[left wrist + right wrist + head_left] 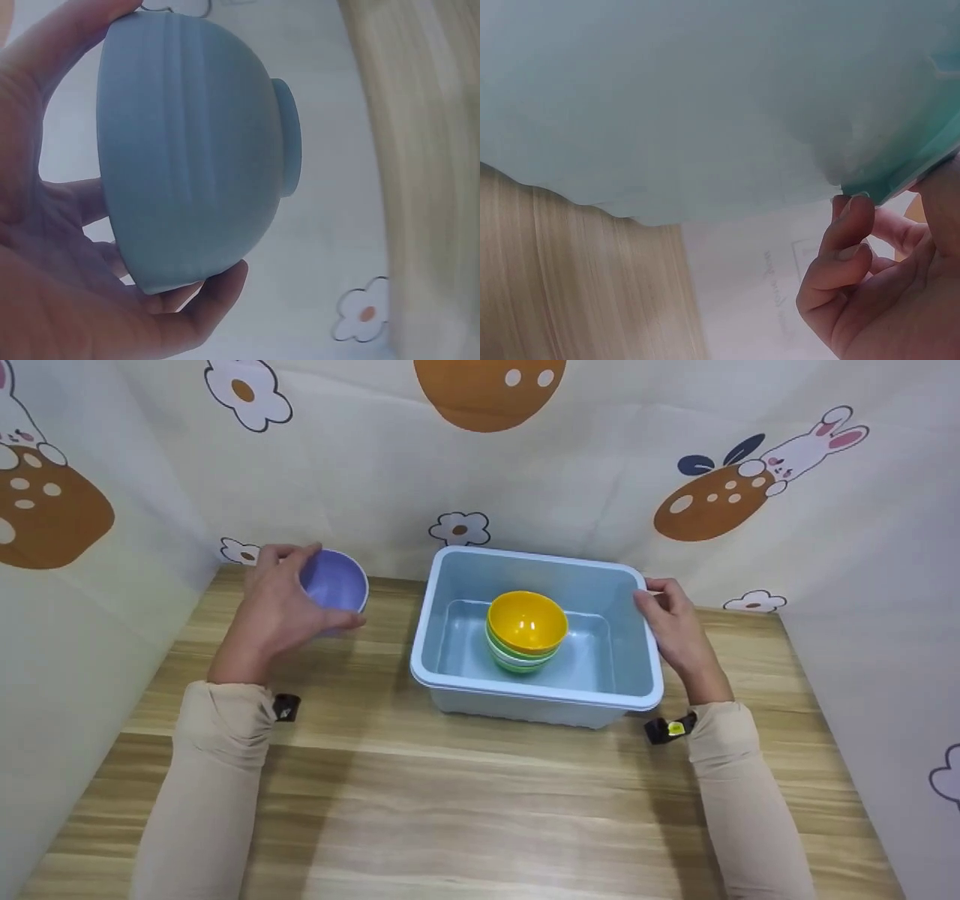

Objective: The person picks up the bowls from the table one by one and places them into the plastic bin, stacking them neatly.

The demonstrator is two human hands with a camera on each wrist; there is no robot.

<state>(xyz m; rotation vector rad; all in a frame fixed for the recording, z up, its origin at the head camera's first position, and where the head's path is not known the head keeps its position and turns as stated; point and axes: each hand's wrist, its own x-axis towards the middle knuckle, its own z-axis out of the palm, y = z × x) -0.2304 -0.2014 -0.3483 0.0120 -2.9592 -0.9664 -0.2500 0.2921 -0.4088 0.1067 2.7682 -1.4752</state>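
Note:
A bowl (335, 582), purplish blue inside in the head view, is gripped by its rim in my left hand (279, 604), left of the tub. The left wrist view shows the same bowl (191, 150) side-on, its foot ring facing right, with thumb and fingers at opposite sides of the rim. My right hand (673, 626) pinches the right rim of a light blue plastic tub (525, 697). Inside the tub stands a stack of bowls, a yellow bowl (527, 622) on top and green and white ones below. Under the tub's rim, curled fingers (847, 225) show in the right wrist view.
The tub stands on a wood-grain table (450, 810). A cream cloth (360, 472) printed with rabbits and flowers hangs behind the table and along both sides. Dark wrist devices (286, 707) sit on both arms.

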